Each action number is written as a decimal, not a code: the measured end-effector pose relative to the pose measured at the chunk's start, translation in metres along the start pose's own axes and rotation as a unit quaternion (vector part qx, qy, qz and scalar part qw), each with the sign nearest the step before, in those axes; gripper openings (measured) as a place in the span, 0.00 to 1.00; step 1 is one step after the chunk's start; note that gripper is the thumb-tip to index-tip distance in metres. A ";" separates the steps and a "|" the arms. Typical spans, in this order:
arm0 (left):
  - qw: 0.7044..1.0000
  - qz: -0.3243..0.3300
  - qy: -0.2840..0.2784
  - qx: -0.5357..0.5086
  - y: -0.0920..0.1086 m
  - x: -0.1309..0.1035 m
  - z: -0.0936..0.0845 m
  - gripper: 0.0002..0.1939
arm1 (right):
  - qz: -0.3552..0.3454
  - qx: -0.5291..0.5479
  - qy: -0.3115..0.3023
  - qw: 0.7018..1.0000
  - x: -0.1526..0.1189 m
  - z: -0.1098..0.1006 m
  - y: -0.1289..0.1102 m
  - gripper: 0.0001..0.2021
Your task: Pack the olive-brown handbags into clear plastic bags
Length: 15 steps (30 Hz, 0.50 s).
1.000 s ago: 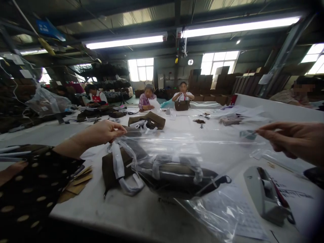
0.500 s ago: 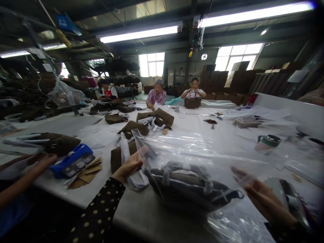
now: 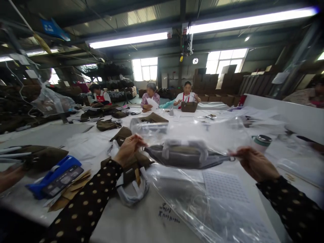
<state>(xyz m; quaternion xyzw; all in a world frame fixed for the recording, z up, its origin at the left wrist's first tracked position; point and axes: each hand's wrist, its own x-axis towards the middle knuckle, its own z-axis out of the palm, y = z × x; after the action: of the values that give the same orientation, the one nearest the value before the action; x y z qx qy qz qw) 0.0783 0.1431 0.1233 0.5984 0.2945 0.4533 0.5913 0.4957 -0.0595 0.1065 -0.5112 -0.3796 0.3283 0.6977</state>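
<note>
The dark bag [image 3: 184,159] shows higher now; left fingers [image 3: 137,139] and right fingers [image 3: 241,152] seemingly clamp its clear plastic [image 3: 211,131].

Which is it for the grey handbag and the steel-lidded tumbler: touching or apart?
Apart. The head view shows a gap between the right end of the grey handbag and the steel-lidded tumbler, which stands farther back.

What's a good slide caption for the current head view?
Left hand and right hand hold a dark handbag and clear plastic over a white table.
</note>
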 end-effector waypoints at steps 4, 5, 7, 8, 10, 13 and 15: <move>0.980 -0.070 -0.141 0.121 -0.049 -0.053 -0.006 0.21 | 0.045 -0.208 -0.134 0.968 -0.048 -0.037 0.070 0.21; 0.971 -0.088 -0.169 0.144 -0.066 -0.067 -0.005 0.22 | 0.060 -0.237 -0.164 0.956 -0.061 -0.042 0.092 0.22; 0.951 -0.119 -0.216 0.185 -0.095 -0.093 -0.003 0.24 | 0.082 -0.266 -0.213 0.937 -0.088 -0.047 0.132 0.25; 0.942 -0.131 -0.234 0.201 -0.106 -0.103 -0.002 0.24 | 0.091 -0.277 -0.234 0.927 -0.100 -0.047 0.148 0.26; 0.920 -0.147 -0.265 0.248 -0.120 -0.120 -0.002 0.23 | 0.097 -0.297 -0.268 0.911 -0.121 -0.043 0.168 0.27; 0.859 -0.150 -0.322 0.369 -0.126 -0.134 -0.008 0.21 | 0.078 -0.309 -0.290 0.902 -0.141 -0.034 0.174 0.26; 0.820 -0.150 -0.368 0.412 -0.124 -0.137 -0.017 0.18 | 0.074 -0.306 -0.299 0.901 -0.148 -0.031 0.165 0.23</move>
<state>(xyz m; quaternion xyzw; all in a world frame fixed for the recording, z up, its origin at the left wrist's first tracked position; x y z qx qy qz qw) 0.0285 0.0442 -0.0257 0.8570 0.3007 -0.0583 0.4145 0.4374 -0.1554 -0.0871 -0.6041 -0.6134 0.3835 0.3343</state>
